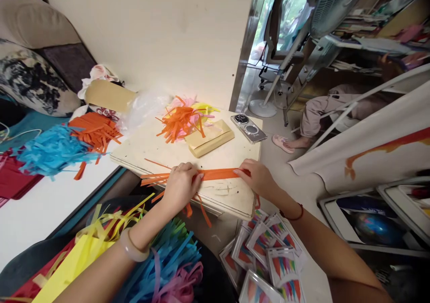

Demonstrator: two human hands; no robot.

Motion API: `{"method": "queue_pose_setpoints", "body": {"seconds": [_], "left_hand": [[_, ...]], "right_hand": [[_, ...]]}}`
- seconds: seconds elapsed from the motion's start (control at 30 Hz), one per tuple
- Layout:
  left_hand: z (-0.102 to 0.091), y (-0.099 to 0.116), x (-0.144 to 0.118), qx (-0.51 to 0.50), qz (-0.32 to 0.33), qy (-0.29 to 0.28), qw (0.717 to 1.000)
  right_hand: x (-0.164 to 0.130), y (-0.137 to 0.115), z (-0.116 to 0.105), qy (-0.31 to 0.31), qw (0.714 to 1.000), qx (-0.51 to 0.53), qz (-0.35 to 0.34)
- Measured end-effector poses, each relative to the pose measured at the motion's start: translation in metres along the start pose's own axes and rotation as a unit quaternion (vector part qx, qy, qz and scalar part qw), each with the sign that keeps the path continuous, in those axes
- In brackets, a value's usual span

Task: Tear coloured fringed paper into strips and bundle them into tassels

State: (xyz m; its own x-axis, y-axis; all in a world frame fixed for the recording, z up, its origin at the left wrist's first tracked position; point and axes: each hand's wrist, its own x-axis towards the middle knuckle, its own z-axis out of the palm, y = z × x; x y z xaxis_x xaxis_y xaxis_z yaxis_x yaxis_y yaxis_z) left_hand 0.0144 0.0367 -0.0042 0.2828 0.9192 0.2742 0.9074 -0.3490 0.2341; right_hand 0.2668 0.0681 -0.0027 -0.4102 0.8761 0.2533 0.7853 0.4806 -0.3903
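Note:
A folded strip of orange tissue paper (219,174) lies stretched along the front of a small cream table (134,146). My left hand (182,183) is closed on its left part, where cut fringes stick out toward the left and hang over the edge. At the strip's right end, my right hand (255,176) pinches the paper between thumb and fingers. Just behind the strip sits a yellowish folded paper packet (211,140). Beyond it rests a heap of orange fringed paper (179,121), with pink and yellow fringes under it.
A phone (249,129) lies at the table's right. Blue fringed paper (50,148) and orange fringed paper (96,130) cover a white surface at left. Yellow fringed paper (89,253) is near my lap. Several packaged sets (262,244) stand below right. A seated person's leg (316,119) shows behind.

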Motion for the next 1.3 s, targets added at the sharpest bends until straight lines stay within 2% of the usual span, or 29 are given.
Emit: {"method": "queue_pose_setpoints", "body": {"seconds": [0.13,0.27,0.37,0.43,0.47,0.53,0.6,0.67,0.73,0.83,0.93,1.03,1.2,1.3], "left_hand": [[-0.003,0.004,0.011,0.084,-0.038,-0.059,0.994],[-0.003,0.005,0.016,0.12,-0.038,-0.086,0.988],[-0.001,0.002,0.016,0.139,-0.026,-0.09,0.986],[0.002,-0.004,0.016,0.139,-0.011,-0.066,0.988],[0.004,-0.007,0.016,0.132,0.01,-0.047,0.99],[0.007,-0.015,0.016,0.11,0.097,-0.007,0.989],[0.009,-0.02,0.016,0.092,0.203,0.016,0.975],[0.007,-0.021,0.018,0.078,0.267,0.02,0.96],[0.003,-0.017,0.019,0.059,0.281,0.01,0.958],[-0.005,-0.005,0.02,0.037,0.281,-0.009,0.959],[-0.008,0.004,0.02,0.049,0.278,-0.004,0.959],[-0.005,0.008,0.02,0.084,0.271,0.0,0.959],[-0.003,0.014,0.021,0.134,0.264,-0.011,0.955],[-0.004,0.024,0.024,0.152,0.258,-0.023,0.954]], "right_hand": [[0.007,-0.006,0.001,-0.026,0.994,-0.1,0.034],[0.009,-0.01,0.0,-0.047,0.986,-0.157,0.039],[0.009,-0.011,0.002,-0.05,0.983,-0.173,0.019],[0.009,-0.008,0.005,-0.045,0.982,-0.184,0.003],[0.009,-0.006,0.007,-0.039,0.981,-0.19,-0.006],[0.008,-0.003,0.009,-0.025,0.979,-0.2,-0.023],[0.008,-0.004,0.008,0.004,0.978,-0.208,-0.03],[0.006,-0.011,0.008,0.05,0.975,-0.212,-0.041],[0.002,-0.026,0.012,0.075,0.972,-0.205,-0.086],[-0.008,-0.052,0.027,0.032,0.967,-0.18,-0.18],[-0.017,-0.062,0.041,-0.005,0.97,-0.167,-0.179],[-0.026,-0.046,0.04,-0.012,0.975,-0.17,-0.144],[-0.037,-0.004,0.013,-0.001,0.975,-0.191,-0.113],[-0.031,-0.001,0.002,0.019,0.972,-0.203,-0.114]]}}
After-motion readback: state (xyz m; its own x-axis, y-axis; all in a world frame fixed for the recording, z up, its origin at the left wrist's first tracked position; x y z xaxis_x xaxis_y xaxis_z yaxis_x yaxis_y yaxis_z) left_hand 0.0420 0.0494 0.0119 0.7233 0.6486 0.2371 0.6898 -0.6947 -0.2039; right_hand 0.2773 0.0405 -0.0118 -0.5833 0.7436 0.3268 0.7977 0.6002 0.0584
